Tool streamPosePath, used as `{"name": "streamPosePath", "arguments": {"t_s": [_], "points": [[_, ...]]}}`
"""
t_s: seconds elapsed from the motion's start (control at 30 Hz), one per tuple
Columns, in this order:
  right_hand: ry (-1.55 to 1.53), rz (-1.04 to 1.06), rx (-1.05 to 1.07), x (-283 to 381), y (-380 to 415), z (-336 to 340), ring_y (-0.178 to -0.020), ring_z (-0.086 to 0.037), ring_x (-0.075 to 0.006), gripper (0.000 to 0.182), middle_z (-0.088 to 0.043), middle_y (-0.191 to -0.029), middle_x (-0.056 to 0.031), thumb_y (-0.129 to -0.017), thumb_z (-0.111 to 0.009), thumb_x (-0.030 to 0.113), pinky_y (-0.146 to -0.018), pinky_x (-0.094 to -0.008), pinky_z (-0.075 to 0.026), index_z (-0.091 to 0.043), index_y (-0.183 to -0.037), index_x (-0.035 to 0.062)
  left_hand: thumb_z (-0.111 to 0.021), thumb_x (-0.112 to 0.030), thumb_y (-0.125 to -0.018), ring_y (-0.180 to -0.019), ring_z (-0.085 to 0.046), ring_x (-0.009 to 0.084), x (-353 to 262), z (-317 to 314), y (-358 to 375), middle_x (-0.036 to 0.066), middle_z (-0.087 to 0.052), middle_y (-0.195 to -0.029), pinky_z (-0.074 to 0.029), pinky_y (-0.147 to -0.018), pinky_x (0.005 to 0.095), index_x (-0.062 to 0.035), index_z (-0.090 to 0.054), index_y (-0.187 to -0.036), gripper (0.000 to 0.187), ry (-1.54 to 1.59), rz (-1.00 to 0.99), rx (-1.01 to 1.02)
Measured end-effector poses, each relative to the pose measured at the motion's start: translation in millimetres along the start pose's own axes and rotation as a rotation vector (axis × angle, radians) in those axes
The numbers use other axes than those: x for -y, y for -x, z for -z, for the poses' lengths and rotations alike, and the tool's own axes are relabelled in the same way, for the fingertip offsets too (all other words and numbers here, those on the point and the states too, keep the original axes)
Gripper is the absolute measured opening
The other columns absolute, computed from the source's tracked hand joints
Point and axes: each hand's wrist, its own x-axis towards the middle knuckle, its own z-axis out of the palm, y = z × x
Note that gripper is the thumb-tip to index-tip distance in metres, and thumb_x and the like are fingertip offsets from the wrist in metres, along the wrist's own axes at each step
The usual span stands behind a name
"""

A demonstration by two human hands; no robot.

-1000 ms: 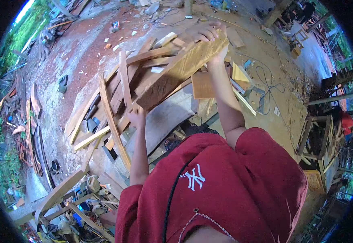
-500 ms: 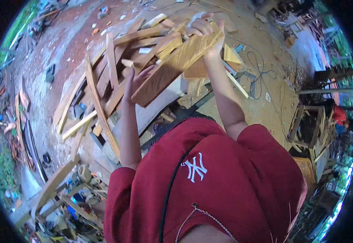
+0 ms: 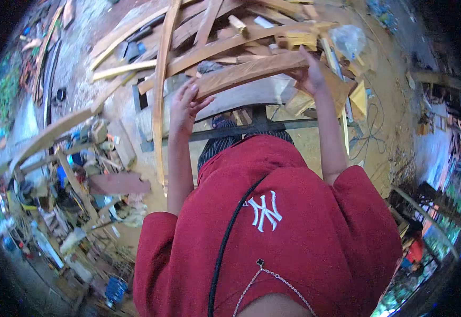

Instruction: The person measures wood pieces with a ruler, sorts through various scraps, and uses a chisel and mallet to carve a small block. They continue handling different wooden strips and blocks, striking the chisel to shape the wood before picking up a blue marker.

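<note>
A brown wooden board is held nearly level across the front of my body, above the workbench. My left hand is at its left end, with thumb and fingers curled about that end. At the other end, my right hand grips the board, its fingers partly hidden behind the wood. Below the board lies a pale, wide plank on the bench. A long narrow wood strip slants down just left of my left hand.
Several cut wood pieces are heaped beyond the board. A clear plastic bag lies at the pile's right. On the ground at right is a coiled dark cable. Mixed scrap covers the left side. A person in red is at far right.
The board has swung from a steep slant to nearly level and come closer to my body. My left hand, open beside the lower end before, has closed on it. The view has shifted.
</note>
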Motion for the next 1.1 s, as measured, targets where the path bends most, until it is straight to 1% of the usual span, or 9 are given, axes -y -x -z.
{"name": "streamPosePath", "arguments": {"t_s": [0.2,0.3,0.33,0.43,0.47,0.53,0.63,0.77,1.1], "points": [[0.785,0.063,0.089,-71.7,-61.9,16.3,-0.075,-0.063,-0.0197,0.031,-0.061,-0.094,-0.0133,-0.088,-0.056,0.019,-0.060,-0.0281,-0.055,-0.053,-0.109,-0.0035,-0.058,-0.017,-0.089,-0.063,-0.058,0.0125,64.3,82.7,-22.3,0.008,-0.058,-0.091,-0.050,-0.053,0.0233,-0.0082,-0.048,-0.127,0.040,-0.432,-0.094,-0.164],[1.368,0.257,0.015,-123.5,-111.8,37.3,-0.075,-0.064,-0.0260,0.030,-0.062,-0.094,-0.0183,-0.085,-0.057,0.018,-0.065,-0.0334,-0.054,-0.056,-0.107,-0.0025,-0.062,-0.021,-0.087,-0.069,-0.059,0.0169,99.6,102.1,-37.3,0.011,-0.059,-0.092,-0.051,-0.060,0.0287,-0.0077,-0.048,-0.127,0.044,-0.688,-0.184,-0.243],[1.549,0.437,-0.018,-118.3,-98.6,23.6,-0.078,-0.063,-0.0348,0.029,-0.062,-0.094,-0.0233,-0.081,-0.059,0.018,-0.073,-0.0406,-0.052,-0.059,-0.103,-0.0016,-0.067,-0.026,-0.081,-0.083,-0.058,0.0254,108.0,110.8,-45.3,0.017,-0.059,-0.098,-0.048,-0.074,0.0361,-0.0074,-0.047,-0.128,0.054,-0.952,-0.354,-0.265],[1.665,0.133,-0.020,-108.9,-78.8,-4.9,-0.093,-0.059,-0.0375,0.033,-0.061,-0.097,-0.0261,-0.082,-0.054,0.026,-0.085,-0.0441,-0.046,-0.061,-0.096,-0.0033,-0.070,-0.031,-0.076,-0.106,-0.049,0.0352,99.4,105.2,-44.0,0.023,-0.053,-0.115,-0.040,-0.090,0.0437,-0.0104,-0.046,-0.130,0.062,-1.506,-0.280,-0.331],[1.677,0.134,-0.028,-110.1,-75.8,-9.4,-0.093,-0.059,-0.0375,0.032,-0.061,-0.096,-0.0252,-0.082,-0.056,0.026,-0.084,-0.0443,-0.046,-0.061,-0.097,-0.0024,-0.071,-0.033,-0.074,-0.122,-0.035,0.0408,90.7,95.6,-39.9,0.025,-0.038,-0.132,-0.032,-0.099,0.0492,-0.0144,-0.044,-0.132,0.067,-1.580,-0.073,-0.344],[1.704,0.146,-0.042,-112.7,-76.1,-15.9,-0.093,-0.059,-0.0375,0.032,-0.062,-0.095,-0.0235,-0.080,-0.059,0.026,-0.084,-0.0445,-0.045,-0.061,-0.099,-0.0005,-0.071,-0.034,-0.074,-0.125,-0.030,0.0421,96.6,96.7,-38.1,0.025,-0.031,-0.138,-0.028,-0.102,0.0512,-0.0160,-0.043,-0.133,0.068,-1.640,-0.203,-0.367],[1.788,0.602,0.123,-124.7,-76.5,-20.4,-0.095,-0.057,-0.0370,0.036,-0.060,-0.100,-0.0204,-0.077,-0.065,0.027,-0.083,-0.0441,-0.046,-0.060,-0.103,0.0028,-0.062,-0.039,-0.081,-0.132,-0.022,0.0402,109.9,108.6,-42.1,0.019,-0.025,-0.144,-0.022,-0.105,0.0535,-0.0186,-0.037,-0.138,0.066,-1.752,-0.391,-0.336],[1.860,0.786,0.272,-142.2,-74.3,-26.5,-0.110,-0.049,-0.0346,0.046,-0.055,-0.113,-0.0168,-0.078,-0.066,0.031,-0.093,-0.0427,-0.040,-0.055,-0.114,0.0050,-0.052,-0.035,-0.088,-0.137,-0.014,0.0363,129.0,127.8,-46.5,0.013,-0.020,-0.149,-0.013,-0.110,0.0514,-0.0154,-0.031,-0.141,0.061,-1.709,-0.449,-0.289],[1.761,0.733,0.396,-179.9,-77.9,0.5,-0.125,-0.039,-0.0321,0.052,-0.047,-0.131,-0.0150,-0.083,-0.060,0.024,-0.106,-0.0425,-0.029,-0.045,-0.130,0.0073,-0.054,-0.039,-0.085,-0.137,-0.018,0.0314,132.2,136.8,-50.5,0.009,-0.024,-0.147,-0.013,-0.111,0.0475,-0.0192,-0.034,-0.139,0.061,-1.597,-0.499,-0.294]]}}
